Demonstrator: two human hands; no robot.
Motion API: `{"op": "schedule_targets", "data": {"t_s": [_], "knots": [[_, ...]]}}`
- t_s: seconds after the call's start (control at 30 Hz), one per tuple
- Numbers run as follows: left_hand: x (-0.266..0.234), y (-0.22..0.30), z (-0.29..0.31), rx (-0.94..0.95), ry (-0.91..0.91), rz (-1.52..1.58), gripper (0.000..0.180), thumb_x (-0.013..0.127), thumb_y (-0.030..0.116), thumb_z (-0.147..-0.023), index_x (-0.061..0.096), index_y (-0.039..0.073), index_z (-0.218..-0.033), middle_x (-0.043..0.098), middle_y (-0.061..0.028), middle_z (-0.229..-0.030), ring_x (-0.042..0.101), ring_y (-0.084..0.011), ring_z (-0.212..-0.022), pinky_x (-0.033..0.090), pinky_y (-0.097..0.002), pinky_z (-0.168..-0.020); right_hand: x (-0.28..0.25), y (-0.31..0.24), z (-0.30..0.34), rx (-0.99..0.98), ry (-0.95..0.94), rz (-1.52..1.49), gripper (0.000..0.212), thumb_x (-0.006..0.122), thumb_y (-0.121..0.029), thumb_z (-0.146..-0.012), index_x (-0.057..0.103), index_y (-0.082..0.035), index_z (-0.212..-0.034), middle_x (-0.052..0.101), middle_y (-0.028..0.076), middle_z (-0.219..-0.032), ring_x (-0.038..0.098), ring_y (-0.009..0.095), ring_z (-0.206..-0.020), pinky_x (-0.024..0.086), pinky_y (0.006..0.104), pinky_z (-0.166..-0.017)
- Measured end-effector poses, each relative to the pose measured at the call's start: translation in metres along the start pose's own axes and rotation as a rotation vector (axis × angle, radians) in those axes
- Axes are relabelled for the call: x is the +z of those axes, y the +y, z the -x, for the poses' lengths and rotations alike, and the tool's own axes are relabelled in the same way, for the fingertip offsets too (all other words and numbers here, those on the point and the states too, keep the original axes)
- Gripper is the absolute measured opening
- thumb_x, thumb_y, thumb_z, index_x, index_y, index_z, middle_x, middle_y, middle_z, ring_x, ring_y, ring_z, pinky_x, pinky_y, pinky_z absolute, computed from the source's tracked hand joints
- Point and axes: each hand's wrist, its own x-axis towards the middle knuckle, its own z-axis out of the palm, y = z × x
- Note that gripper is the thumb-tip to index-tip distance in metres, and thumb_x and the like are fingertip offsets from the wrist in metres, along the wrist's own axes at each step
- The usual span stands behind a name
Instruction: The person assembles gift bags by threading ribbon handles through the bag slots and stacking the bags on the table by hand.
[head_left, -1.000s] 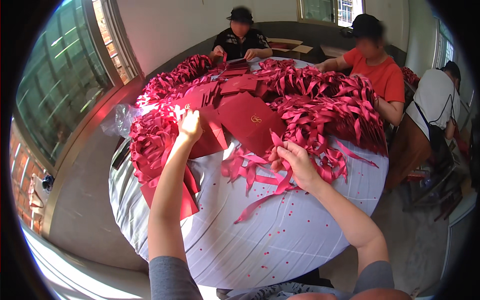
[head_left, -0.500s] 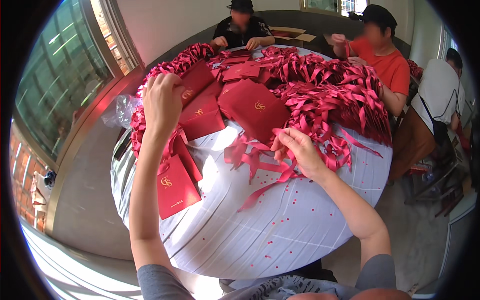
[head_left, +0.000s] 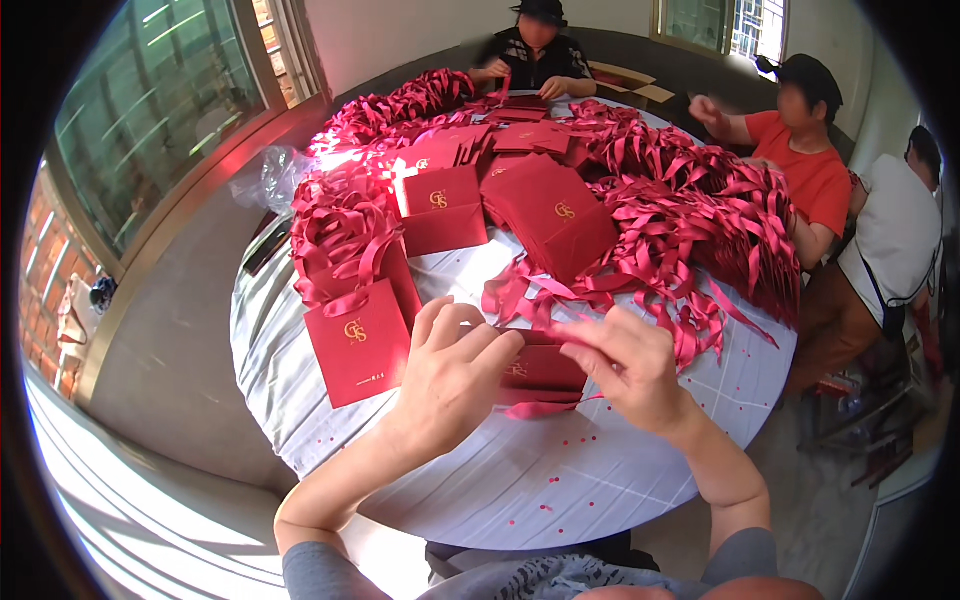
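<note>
A small red paper bag (head_left: pixel 545 372) with a gold emblem lies on the table's near side, between my hands. My left hand (head_left: pixel 448 375) is closed, its fingers curled over the bag's left upper edge. My right hand (head_left: pixel 632 368) pinches a red ribbon (head_left: pixel 575 333) by the bag's upper right; the fingertips are slightly blurred. More ribbon (head_left: pixel 540 410) trails below the bag. Left of my left hand, a red bag with ribbon handles (head_left: pixel 358 350) lies flat, emblem up. Beyond my hands stands a stack of red bags (head_left: pixel 555 215).
Heaps of ribbon-handled bags (head_left: pixel 700 220) cover the right and far left of the round table with its pale cloth (head_left: pixel 440 500). Loose ribbons (head_left: pixel 510 290) and small red dots lie about. A person in black (head_left: pixel 535 65) sits opposite, another in red (head_left: pixel 800 165) at right. A clear plastic bag (head_left: pixel 275 175) hangs at the left edge.
My left hand has come down from the far-left bags to the near middle, where a red bag now lies. My right hand has moved slightly nearer, still pinching ribbon. The view has shifted.
</note>
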Motion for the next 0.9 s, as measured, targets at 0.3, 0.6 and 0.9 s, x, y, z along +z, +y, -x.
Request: {"op": "schedule_targets", "data": {"t_s": [0.3,0.6,0.9], "knots": [[-0.014,-0.032,0.005,-0.138,-0.122,0.322,0.027,0.064,0.003,-0.075,0.064,0.01,-0.101,0.064,-0.0049,-0.095,0.053,-0.0283,-0.102,0.034,-0.0465,-0.099,-0.001,0.007,0.002,-0.087,-0.024,0.184,0.029,0.072,0.001,-0.067,0.068,-0.01,-0.094,0.046,0.003,-0.066,0.051,0.015,-0.051,0.041,0.0307,-0.045],[-0.029,-0.049,-0.01,-0.11,-0.269,0.369,0.028,0.066,0.0,-0.073,0.068,0.011,-0.099,0.062,-0.0095,-0.096,0.057,-0.0266,-0.094,0.046,-0.0375,-0.083,0.003,0.015,0.005,-0.063,-0.002,0.122,0.037,0.071,0.008,-0.065,0.069,-0.008,-0.098,0.043,0.003,-0.065,0.044,0.014,-0.055,0.035,0.0268,-0.046],[-0.024,-0.056,-0.008,-0.153,-0.264,0.403,0.021,0.065,-0.001,-0.073,0.065,0.006,-0.093,0.063,-0.009,-0.078,0.057,-0.0259,-0.08,0.047,-0.0357,-0.072,0.002,0.017,0.005,-0.047,0.011,0.05,0.031,0.071,0.005,-0.069,0.069,-0.006,-0.098,0.045,0.003,-0.066,0.044,0.013,-0.055,0.035,0.0262,-0.047]]}}
